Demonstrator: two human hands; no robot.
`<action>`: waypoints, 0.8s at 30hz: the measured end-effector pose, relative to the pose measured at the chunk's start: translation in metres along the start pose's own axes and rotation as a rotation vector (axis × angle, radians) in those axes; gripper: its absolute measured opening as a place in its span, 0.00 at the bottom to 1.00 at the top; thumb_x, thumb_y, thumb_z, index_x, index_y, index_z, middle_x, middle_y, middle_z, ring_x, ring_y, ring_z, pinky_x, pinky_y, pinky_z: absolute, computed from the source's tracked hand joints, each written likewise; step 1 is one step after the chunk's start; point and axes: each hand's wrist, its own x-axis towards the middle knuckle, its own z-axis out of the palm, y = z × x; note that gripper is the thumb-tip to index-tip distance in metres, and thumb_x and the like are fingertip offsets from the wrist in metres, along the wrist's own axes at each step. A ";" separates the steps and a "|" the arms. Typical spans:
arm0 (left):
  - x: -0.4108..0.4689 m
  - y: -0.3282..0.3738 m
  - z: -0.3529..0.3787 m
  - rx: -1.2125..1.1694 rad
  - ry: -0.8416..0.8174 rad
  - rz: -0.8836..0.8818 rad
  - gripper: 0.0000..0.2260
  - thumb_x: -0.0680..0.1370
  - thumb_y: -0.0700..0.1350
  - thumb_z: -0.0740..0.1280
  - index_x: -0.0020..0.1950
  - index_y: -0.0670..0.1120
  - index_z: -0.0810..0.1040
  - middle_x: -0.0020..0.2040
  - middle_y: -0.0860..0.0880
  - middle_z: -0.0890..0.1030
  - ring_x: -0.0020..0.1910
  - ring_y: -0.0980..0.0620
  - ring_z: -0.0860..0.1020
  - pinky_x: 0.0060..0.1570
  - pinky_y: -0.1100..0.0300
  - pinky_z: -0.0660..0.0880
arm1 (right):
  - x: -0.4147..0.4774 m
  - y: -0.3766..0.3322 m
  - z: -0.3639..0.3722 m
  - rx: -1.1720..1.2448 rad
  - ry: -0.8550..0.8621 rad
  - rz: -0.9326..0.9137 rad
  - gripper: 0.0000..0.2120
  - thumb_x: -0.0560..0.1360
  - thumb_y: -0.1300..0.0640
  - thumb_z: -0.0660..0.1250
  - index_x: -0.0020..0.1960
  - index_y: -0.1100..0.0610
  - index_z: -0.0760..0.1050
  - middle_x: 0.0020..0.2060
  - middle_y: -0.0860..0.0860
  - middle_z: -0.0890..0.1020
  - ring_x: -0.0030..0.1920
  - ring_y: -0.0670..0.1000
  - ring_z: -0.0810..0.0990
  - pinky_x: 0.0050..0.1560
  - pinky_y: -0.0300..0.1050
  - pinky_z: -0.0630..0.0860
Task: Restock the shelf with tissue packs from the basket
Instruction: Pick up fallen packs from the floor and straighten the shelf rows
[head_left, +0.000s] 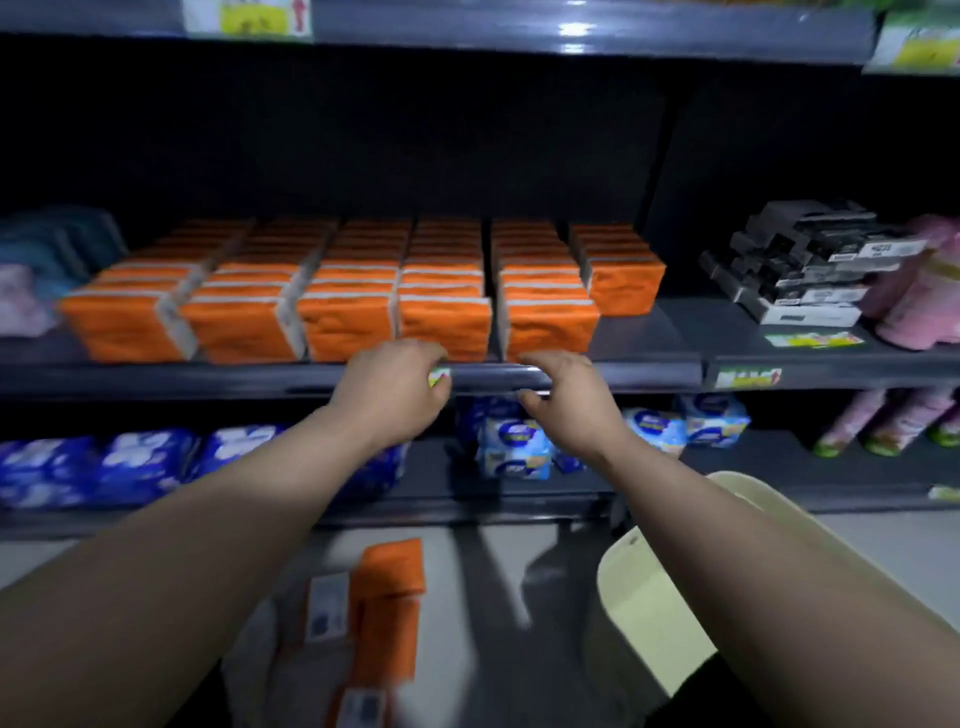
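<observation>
Spare orange tissue packs (387, 597) lie low between your forearms, blurred; cannot tell whether a basket holds them. Left hand (395, 395) and right hand (569, 402) hover at the shelf edge (649, 371), loosely curled, empty. Fill the short rightmost row (623, 283); square each pack with its neighbours.

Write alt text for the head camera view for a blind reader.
A person's left hand and right hand reach to the front edge of a shelf lined with rows of orange tissue packs. More orange packs lie below them.
</observation>
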 end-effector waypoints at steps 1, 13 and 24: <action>-0.013 -0.011 0.003 -0.002 -0.020 -0.029 0.15 0.77 0.51 0.63 0.62 0.50 0.77 0.58 0.46 0.81 0.57 0.42 0.78 0.50 0.51 0.76 | -0.006 -0.008 0.013 0.012 -0.031 0.008 0.19 0.72 0.61 0.69 0.62 0.58 0.77 0.58 0.57 0.80 0.61 0.58 0.75 0.62 0.45 0.67; -0.127 -0.136 0.094 -0.054 -0.349 -0.423 0.12 0.77 0.50 0.64 0.57 0.47 0.79 0.58 0.45 0.80 0.59 0.45 0.76 0.52 0.56 0.72 | -0.066 -0.048 0.154 0.107 -0.393 0.108 0.18 0.72 0.62 0.68 0.62 0.58 0.77 0.59 0.56 0.80 0.61 0.56 0.76 0.62 0.40 0.65; -0.175 -0.184 0.220 -0.184 -0.548 -0.547 0.16 0.78 0.48 0.62 0.62 0.42 0.76 0.62 0.44 0.77 0.62 0.47 0.75 0.57 0.59 0.69 | -0.096 -0.016 0.275 0.183 -0.568 0.394 0.14 0.74 0.56 0.67 0.59 0.49 0.79 0.50 0.51 0.83 0.46 0.52 0.80 0.51 0.40 0.75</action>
